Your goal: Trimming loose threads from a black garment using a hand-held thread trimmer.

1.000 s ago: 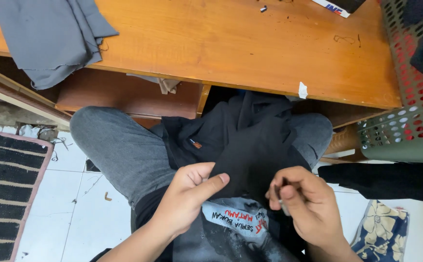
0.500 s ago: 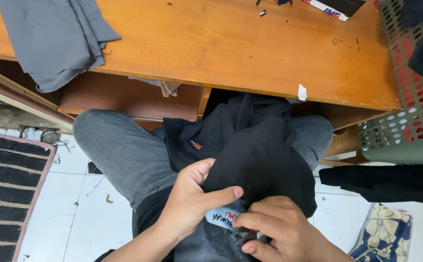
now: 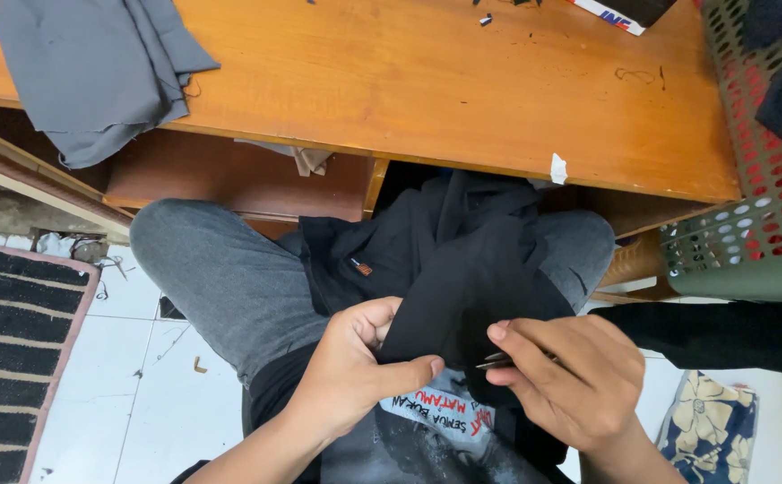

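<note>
A black garment [image 3: 449, 260] lies draped over my lap and grey trousers [image 3: 220, 278]. My left hand [image 3: 359, 367] pinches a fold of the black fabric near its lower edge, thumb on top. My right hand [image 3: 570, 381] sits just to the right of it, its fingers closed around a small metal tool [image 3: 496, 362] whose tip touches the same fold. The two hands almost meet. Below them shows a printed patch on my dark shirt [image 3: 445, 414].
An orange wooden table [image 3: 445, 81] spans the top, with grey cloth [image 3: 95, 72] hanging over its left edge. A perforated green and red basket [image 3: 749, 206] with dark clothes stands at right. A striped rug [image 3: 10, 358] lies left, a patterned cloth [image 3: 704, 421] lower right.
My right hand has come in from the right to meet the left at the fold, now showing the tool's tip against the fabric. The view has shifted slightly.
</note>
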